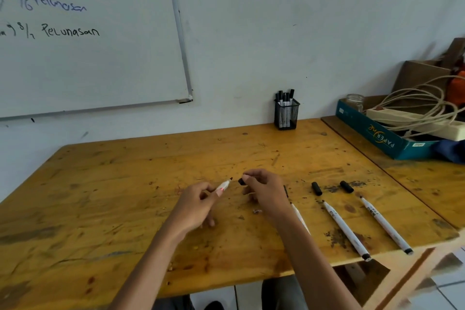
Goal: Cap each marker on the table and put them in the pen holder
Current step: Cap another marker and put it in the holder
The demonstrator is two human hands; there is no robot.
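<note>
On the table, at one o'clock, the pen holder has capped markers; left hand pinches a marker, right hand pinches its cap; two uncapped markers lie at three o'clock

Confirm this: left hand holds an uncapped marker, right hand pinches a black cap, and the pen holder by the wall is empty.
Not empty: the head view shows several markers standing in the pen holder. The rest holds: the left hand holds an uncapped marker, the right hand pinches a black cap.
</note>
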